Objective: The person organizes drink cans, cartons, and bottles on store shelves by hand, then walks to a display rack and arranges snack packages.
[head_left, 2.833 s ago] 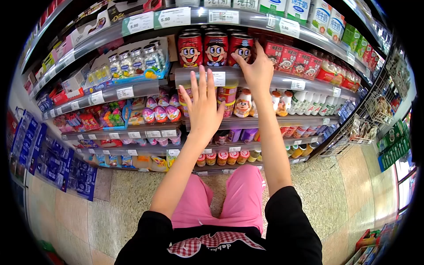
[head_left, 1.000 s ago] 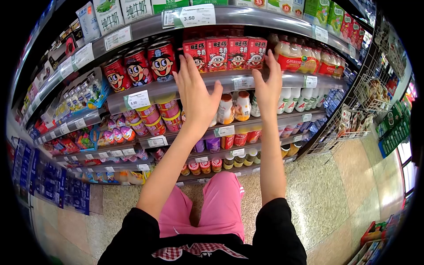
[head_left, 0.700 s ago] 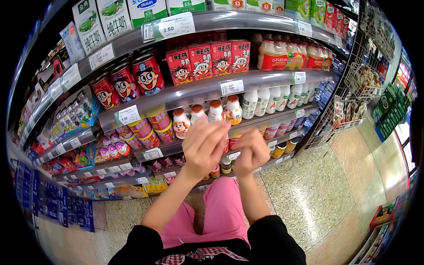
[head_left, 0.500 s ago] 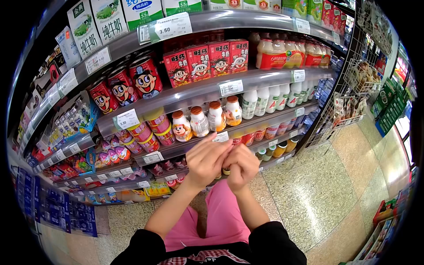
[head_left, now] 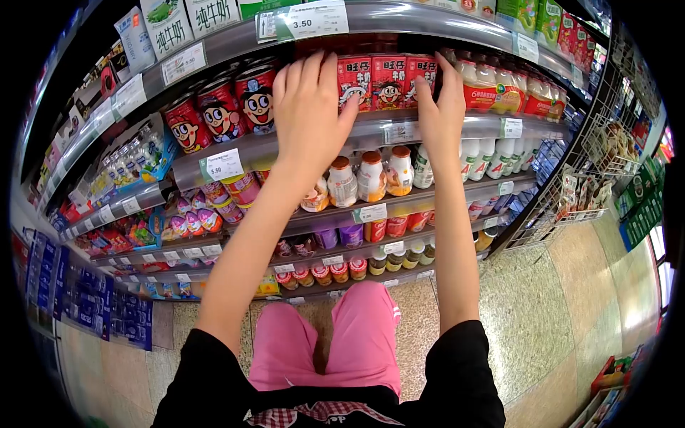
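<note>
A row of red milk cartons (head_left: 389,82) stands on the shelf in front of me. At its left end is my left hand (head_left: 311,107), fingers stretched up and thumb apart, covering the leftmost part of the row. My right hand (head_left: 443,107) is at the other end, its fingers extended along the side of the rightmost carton. Both hands are open, with the cartons between them; whether each palm presses on the boxes I cannot tell. Red cans (head_left: 217,114) with cartoon faces stand left of my left hand. Bottles with red labels (head_left: 492,89) are just right of my right hand.
A shelf edge with a price tag (head_left: 312,20) runs above my hands. Below are orange-capped bottles (head_left: 371,177), white bottles (head_left: 501,158) and small jars (head_left: 357,269). A wire rack (head_left: 571,196) borders the shelves at right, and blue packs (head_left: 89,299) hang at left.
My hands were together in front of the lower shelves. They have separated, risen and reached forward to both ends of the carton row, fingers straightened.
</note>
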The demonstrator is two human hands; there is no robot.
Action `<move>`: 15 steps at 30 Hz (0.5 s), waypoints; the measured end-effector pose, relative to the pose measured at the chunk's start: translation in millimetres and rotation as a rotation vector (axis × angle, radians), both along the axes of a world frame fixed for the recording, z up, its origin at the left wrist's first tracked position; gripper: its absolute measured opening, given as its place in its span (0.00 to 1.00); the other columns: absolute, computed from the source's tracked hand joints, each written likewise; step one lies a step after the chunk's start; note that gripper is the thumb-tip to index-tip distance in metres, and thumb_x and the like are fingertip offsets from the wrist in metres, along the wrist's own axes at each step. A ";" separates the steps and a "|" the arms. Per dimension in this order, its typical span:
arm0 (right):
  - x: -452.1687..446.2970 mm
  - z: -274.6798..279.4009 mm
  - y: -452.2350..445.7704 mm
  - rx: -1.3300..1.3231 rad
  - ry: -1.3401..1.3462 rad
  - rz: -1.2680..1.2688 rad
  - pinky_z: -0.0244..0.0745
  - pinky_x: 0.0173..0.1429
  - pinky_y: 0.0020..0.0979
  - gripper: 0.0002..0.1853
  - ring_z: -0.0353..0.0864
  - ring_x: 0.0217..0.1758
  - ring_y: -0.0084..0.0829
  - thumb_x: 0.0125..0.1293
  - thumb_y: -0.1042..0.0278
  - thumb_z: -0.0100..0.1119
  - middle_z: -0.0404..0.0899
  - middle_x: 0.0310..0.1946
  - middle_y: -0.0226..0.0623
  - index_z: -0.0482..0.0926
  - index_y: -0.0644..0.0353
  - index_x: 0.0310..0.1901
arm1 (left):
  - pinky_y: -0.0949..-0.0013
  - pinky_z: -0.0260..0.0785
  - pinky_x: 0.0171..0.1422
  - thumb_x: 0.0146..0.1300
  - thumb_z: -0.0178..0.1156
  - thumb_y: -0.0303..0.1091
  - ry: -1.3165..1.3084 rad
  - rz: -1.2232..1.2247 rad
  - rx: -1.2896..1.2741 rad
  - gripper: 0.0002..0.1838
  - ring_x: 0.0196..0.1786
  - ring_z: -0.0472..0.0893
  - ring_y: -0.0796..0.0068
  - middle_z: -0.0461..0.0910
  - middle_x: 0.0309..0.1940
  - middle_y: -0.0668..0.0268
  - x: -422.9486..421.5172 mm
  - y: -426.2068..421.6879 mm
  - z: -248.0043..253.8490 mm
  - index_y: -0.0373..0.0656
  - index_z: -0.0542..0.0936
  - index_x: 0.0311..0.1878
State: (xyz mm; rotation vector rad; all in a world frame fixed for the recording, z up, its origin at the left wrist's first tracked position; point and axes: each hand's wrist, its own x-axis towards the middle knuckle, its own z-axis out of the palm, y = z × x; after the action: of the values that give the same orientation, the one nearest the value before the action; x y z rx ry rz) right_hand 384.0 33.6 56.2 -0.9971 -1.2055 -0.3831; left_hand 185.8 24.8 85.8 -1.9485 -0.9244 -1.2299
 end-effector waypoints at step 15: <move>27.2 0.7 11.0 -0.010 0.027 0.249 0.73 0.54 0.32 0.23 0.81 0.46 0.35 0.71 0.60 0.59 0.79 0.49 0.44 0.74 0.63 0.63 | 0.53 0.55 0.64 0.57 0.69 0.45 0.056 0.091 -0.040 0.23 0.53 0.75 0.62 0.79 0.45 0.64 12.0 8.8 21.5 0.42 0.81 0.52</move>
State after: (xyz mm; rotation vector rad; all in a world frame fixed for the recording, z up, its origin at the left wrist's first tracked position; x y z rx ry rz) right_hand 411.3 44.7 56.8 -0.8459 -1.2900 -0.1669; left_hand 197.8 33.5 107.2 -1.9396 -1.0041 -1.1083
